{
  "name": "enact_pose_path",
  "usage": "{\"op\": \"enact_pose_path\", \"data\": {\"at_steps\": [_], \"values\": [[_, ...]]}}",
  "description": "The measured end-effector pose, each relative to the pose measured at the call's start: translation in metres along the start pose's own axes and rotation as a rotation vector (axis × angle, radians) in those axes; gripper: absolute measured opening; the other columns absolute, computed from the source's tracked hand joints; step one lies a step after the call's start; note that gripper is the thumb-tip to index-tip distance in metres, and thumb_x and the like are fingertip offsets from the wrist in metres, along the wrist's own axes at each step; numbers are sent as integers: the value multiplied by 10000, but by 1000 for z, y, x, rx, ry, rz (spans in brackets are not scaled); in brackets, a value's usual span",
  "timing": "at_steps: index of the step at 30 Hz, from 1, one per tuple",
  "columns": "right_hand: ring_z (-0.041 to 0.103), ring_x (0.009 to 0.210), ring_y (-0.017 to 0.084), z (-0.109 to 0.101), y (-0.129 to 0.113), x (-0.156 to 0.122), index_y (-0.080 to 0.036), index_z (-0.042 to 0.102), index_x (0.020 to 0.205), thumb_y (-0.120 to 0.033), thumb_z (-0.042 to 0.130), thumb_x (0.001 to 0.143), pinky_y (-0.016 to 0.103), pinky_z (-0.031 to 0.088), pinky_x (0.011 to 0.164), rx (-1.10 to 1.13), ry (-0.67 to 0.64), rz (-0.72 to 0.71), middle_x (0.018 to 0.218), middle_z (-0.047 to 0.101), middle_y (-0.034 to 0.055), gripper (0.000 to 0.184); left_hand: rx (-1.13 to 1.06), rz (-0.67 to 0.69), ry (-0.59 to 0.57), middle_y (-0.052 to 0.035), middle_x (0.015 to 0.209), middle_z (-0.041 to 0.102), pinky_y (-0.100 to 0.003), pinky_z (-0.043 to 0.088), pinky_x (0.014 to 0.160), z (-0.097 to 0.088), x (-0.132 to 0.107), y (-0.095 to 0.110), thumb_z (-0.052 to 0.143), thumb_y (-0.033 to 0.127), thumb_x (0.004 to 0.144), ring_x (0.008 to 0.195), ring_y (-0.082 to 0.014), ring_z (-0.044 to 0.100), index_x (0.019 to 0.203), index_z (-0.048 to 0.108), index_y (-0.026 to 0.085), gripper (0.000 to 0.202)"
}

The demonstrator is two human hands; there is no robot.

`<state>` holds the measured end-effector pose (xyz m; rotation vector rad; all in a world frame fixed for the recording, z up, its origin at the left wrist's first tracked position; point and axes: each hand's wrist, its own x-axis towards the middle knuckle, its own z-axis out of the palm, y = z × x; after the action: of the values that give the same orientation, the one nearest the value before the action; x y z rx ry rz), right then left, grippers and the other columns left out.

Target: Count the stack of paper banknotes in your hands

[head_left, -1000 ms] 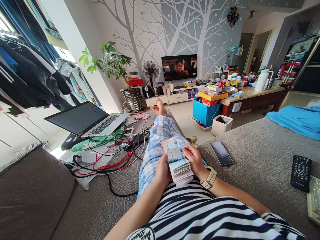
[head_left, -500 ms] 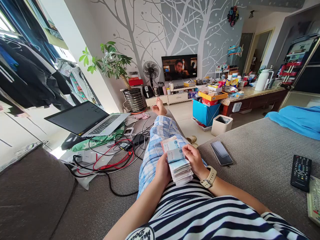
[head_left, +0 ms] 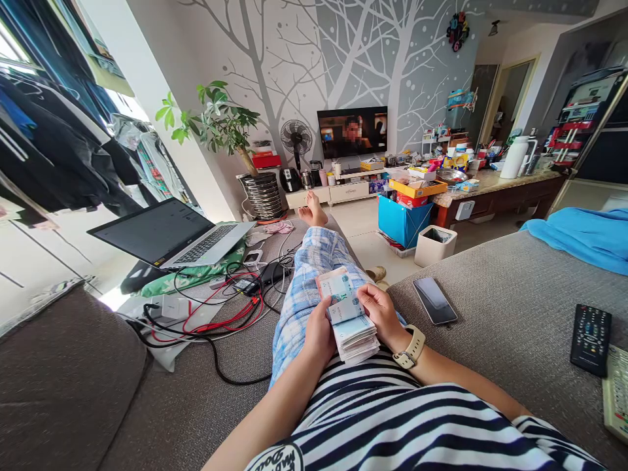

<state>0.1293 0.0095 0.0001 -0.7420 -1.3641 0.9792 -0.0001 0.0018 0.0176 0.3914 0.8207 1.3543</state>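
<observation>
A thick bundle of banknotes (head_left: 354, 340) rests over my lap, its loose ends fanned toward my striped shirt (head_left: 422, 418). My left hand (head_left: 320, 330) is closed around the bundle's left side, thumb on top. From the right, my right hand (head_left: 383, 314) pinches the edge of a bluish-green note (head_left: 344, 309) that is bent over the stack. Further notes (head_left: 333, 281) with a reddish edge stick out beyond it, toward my knees. The fingers under the bundle are hidden. A pale watch (head_left: 411, 348) is on my right wrist.
On the grey sofa, a phone (head_left: 434, 301) and a black remote (head_left: 591, 339) lie to my right. Left of my legs are an open laptop (head_left: 171, 235) and tangled cables (head_left: 230, 324). A white bin (head_left: 436, 246) and a blue box (head_left: 403, 221) stand beyond the sofa.
The upper note's visible face has shifted, with more of its green print now showing between my hands. Both hands keep nearly the same place.
</observation>
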Motion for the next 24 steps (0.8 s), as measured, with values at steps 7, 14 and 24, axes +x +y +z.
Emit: {"op": "enact_pose_path", "data": {"at_steps": [7, 14, 24], "values": [[415, 479, 122, 1, 0, -1, -195, 572, 730, -528, 490, 894, 271, 356, 519, 32, -14, 37, 508, 454, -37, 381, -23, 9, 13, -110, 832, 724, -403, 555, 728, 2, 1, -1, 509, 204, 837, 925, -328, 687, 959, 685, 94, 240], [394, 489, 107, 0, 7, 3, -196, 507, 658, -494, 649, 789, 254, 325, 495, -30, 31, 77, 523, 438, -51, 355, -5, 25, 5, -112, 818, 728, -396, 559, 725, 1, -1, -1, 561, 208, 793, 862, -305, 697, 934, 686, 98, 219], [422, 558, 116, 1, 15, 5, -195, 499, 749, -382, 768, 653, 250, 346, 537, 22, 149, 137, 615, 477, -55, 342, 127, 127, -40, -60, 752, 710, -311, 532, 662, -9, 0, -2, 691, 161, 661, 612, -178, 650, 879, 674, 123, 222]]}}
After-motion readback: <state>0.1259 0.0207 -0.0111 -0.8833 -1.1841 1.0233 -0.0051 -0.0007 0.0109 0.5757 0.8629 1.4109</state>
